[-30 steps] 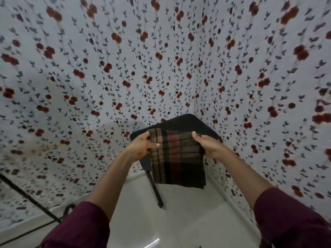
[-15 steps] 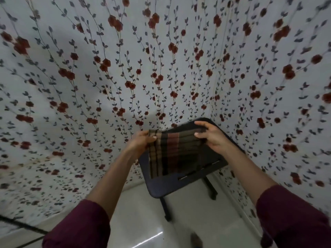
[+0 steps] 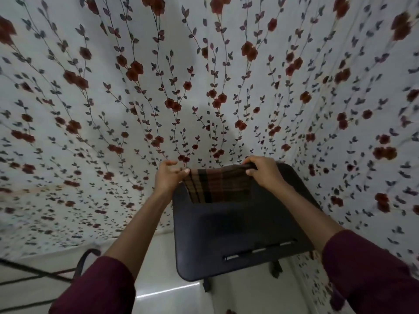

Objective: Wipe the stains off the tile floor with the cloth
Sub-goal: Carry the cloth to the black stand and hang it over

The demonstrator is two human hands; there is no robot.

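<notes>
**Cloth held over the dark surface**

Flowered wall [image 3: 204, 75] fills twelve o'clock; tile floor [image 3: 172, 298] at six. Dark surface [image 3: 238, 234] blocks it. Plaid cloth [image 3: 217, 184] hangs centre, left hand [image 3: 169, 175] pinching one corner, right hand [image 3: 263, 172] gripping the other.

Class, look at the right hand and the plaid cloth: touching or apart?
Touching. The head view shows the right hand with fingers curled over the top edge of the plaid cloth, gripping it.
</notes>
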